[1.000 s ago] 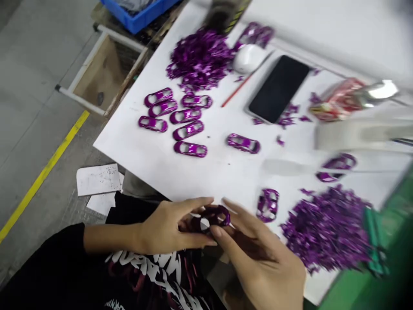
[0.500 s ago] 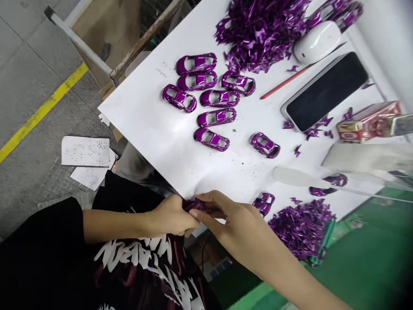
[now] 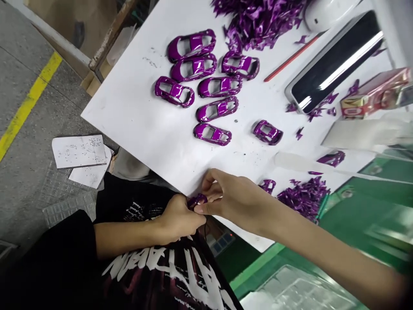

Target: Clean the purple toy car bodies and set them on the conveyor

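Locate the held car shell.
In the head view, the held car shell is below and slightly left of centre, between the left hand and right hand, by the white table.

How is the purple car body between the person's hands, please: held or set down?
Held: the left hand is closed around part of the purple car body, whose exposed end is at the right hand.

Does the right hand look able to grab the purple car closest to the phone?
Probably yes: nothing seems to block the white tabletop between the right hand and that car. But it looks busy with the purple piece at the left hand.
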`<move>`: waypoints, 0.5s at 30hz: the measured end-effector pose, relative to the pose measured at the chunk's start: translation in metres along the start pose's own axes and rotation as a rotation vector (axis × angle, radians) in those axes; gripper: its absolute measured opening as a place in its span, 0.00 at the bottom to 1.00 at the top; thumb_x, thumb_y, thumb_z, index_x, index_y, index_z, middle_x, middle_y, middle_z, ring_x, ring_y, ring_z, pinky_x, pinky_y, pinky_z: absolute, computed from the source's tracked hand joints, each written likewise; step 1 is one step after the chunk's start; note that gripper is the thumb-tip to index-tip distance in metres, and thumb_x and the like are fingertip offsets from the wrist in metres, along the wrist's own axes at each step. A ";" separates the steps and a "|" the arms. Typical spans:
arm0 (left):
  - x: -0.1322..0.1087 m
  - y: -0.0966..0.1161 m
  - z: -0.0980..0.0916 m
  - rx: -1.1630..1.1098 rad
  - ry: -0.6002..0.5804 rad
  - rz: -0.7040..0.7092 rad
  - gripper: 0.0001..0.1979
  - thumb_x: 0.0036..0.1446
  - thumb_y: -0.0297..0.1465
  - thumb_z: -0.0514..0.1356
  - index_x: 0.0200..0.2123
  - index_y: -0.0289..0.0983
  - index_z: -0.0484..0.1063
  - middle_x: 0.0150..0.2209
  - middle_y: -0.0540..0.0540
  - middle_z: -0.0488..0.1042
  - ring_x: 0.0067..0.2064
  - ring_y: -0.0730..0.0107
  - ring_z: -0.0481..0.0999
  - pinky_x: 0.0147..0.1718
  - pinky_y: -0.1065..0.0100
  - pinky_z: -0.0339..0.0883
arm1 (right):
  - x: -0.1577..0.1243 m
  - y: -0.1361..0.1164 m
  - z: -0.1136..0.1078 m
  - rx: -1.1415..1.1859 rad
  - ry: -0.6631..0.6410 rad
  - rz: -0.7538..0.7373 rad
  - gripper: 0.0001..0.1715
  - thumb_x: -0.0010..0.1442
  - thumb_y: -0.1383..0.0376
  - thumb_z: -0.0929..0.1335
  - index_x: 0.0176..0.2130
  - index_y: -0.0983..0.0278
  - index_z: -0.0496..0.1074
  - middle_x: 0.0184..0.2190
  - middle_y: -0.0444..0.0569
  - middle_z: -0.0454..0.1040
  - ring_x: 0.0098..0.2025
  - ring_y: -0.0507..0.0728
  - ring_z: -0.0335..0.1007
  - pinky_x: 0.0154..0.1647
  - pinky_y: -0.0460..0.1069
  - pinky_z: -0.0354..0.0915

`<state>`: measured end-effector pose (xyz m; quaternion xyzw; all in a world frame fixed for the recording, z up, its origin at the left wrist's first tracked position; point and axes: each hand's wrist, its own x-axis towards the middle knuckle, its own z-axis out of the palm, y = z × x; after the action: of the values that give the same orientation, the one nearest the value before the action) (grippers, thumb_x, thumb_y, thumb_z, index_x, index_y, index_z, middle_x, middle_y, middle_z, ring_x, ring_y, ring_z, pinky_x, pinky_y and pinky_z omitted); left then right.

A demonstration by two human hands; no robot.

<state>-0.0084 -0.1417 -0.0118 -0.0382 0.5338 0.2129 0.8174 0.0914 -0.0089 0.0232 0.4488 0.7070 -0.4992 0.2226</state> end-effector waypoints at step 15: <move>-0.052 0.048 -0.040 0.388 -0.402 0.574 0.30 0.70 0.38 0.62 0.72 0.42 0.65 0.56 0.37 0.80 0.58 0.51 0.82 0.59 0.50 0.74 | -0.076 0.001 0.077 0.414 0.935 -0.230 0.08 0.71 0.58 0.72 0.45 0.55 0.84 0.37 0.47 0.82 0.37 0.57 0.81 0.38 0.49 0.79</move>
<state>-0.0787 -0.1262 0.0257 0.3099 0.3827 0.3311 0.8049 0.1198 -0.1101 0.0494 0.5779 0.6621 -0.3959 -0.2663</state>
